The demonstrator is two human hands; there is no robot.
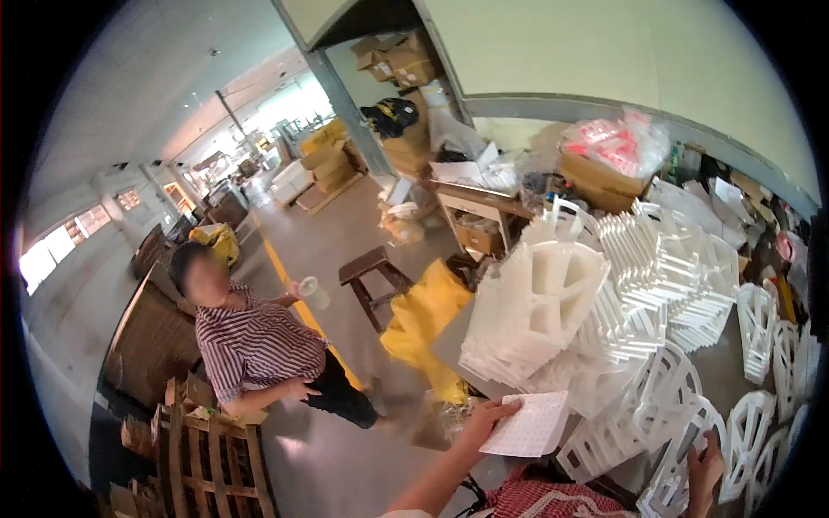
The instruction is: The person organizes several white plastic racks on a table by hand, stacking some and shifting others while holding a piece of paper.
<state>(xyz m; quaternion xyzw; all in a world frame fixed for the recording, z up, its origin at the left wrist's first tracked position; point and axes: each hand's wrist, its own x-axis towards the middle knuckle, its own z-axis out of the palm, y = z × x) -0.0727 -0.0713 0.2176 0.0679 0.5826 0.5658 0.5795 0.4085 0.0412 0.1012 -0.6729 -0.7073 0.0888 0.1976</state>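
Note:
My left hand [494, 421] is closed on the edge of a white sheet of small printed labels [528, 425], thumb on top, above my lap. It looks like a thin stack. At the lower right my right hand [706, 470] has its fingers curled at the side of a white plastic frame [672, 470] with oval openings; part of the grip is hidden. Beyond both hands, nested stacks of similar white plastic frames [553, 285] pile up on a table.
To the left stands a person [263, 345] in a striped shirt, holding a clear container [313, 293]. A wooden stool [376, 281], a yellow sheet [427, 324] and a wooden pallet [211, 462] are on the floor. More white frames [756, 332] lie at right; a carton with plastic bags [604, 177] sits behind.

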